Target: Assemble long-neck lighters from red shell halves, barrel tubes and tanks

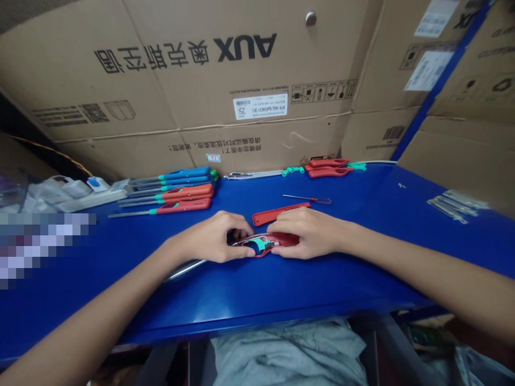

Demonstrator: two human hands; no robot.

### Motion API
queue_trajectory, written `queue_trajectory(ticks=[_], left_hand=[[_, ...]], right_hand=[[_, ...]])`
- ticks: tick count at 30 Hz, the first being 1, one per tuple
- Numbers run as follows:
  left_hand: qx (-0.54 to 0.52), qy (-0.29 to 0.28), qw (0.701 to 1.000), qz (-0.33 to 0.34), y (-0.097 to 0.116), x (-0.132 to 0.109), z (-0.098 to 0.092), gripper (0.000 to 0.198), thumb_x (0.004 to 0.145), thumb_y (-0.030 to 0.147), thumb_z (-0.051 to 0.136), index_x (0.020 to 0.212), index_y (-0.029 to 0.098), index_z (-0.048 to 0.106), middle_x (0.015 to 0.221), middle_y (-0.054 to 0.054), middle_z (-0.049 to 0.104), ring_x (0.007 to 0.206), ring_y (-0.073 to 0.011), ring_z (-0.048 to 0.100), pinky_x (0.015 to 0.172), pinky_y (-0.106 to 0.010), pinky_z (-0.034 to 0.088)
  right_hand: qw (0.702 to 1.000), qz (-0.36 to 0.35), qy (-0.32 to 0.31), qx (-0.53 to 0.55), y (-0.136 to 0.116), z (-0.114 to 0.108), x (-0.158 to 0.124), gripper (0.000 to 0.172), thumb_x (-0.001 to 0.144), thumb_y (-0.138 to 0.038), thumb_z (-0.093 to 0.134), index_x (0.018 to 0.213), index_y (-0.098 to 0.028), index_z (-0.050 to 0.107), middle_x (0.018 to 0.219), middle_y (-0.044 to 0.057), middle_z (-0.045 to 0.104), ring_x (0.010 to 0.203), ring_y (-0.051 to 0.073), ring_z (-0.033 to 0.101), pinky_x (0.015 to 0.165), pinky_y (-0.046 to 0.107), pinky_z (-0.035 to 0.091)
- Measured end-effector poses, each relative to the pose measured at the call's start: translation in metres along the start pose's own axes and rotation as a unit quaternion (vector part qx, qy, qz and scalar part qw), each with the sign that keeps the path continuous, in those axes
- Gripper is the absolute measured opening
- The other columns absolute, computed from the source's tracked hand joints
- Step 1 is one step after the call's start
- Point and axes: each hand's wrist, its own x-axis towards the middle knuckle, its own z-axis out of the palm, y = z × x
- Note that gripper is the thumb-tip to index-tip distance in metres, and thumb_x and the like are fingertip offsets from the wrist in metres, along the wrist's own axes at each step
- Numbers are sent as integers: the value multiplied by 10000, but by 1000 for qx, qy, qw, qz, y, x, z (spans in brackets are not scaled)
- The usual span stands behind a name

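Near the middle of the blue table, both hands hold a long-necked red lighter whose casing is open, baring a teal part and thin wires. My left hand grips it by the neck end, fingers closed; the metal tube sticks out below that hand to the left. My right hand is wrapped around the red handle end, covering much of it. Just behind the hands lies a loose red casing half. A small screwdriver rests a little farther back.
Several assembled lighters, blue and red, lie at back left beside a white power strip. Metal tubes, teal pieces and red casings line the cardboard wall. Small bagged parts lie far right.
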Motion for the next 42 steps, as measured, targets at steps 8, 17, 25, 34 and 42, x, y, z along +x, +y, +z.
queue_trajectory(ticks=[8, 17, 25, 34, 42], left_hand=[[8, 1, 1000, -11, -2, -1, -2, 195, 797, 253, 624, 952, 168, 706, 883, -34, 678, 710, -139, 591, 648, -244, 456], [11, 27, 1000, -10, -6, 0, 3, 211, 804, 213, 570, 953, 156, 708, 865, -50, 655, 733, -149, 584, 673, -255, 477], [6, 35, 999, -9, -7, 2, 5, 179, 827, 226, 574, 916, 163, 716, 820, -38, 660, 680, -132, 579, 629, -237, 467], [-22, 34, 999, 1, -4, 1, 5, 230, 783, 169, 580, 974, 161, 709, 889, -43, 675, 711, -131, 579, 659, -231, 476], [4, 19, 1000, -22, -7, -3, -4, 245, 693, 143, 583, 916, 150, 684, 828, -21, 659, 674, -127, 556, 631, -223, 462]], right_hand=[[999, 30, -31, 1, 2, -3, 0, 250, 861, -332, 624, 1007, -137, 680, 840, 65, 690, 738, 189, 619, 657, 284, 435], [997, 55, -60, 6, -1, -7, 2, 225, 875, -310, 612, 959, -117, 693, 903, 108, 688, 846, 232, 629, 758, 340, 477], [996, 59, -63, 13, 0, -7, 0, 276, 884, -329, 603, 1054, -122, 671, 978, 123, 692, 901, 246, 632, 789, 351, 472], [992, 84, -85, 27, -3, -13, 1, 238, 834, -314, 635, 984, -138, 688, 848, 72, 684, 734, 191, 609, 664, 292, 430], [992, 82, -83, 44, -1, -16, 0, 225, 802, -248, 621, 1004, -164, 674, 908, 66, 687, 764, 190, 609, 684, 292, 431]])
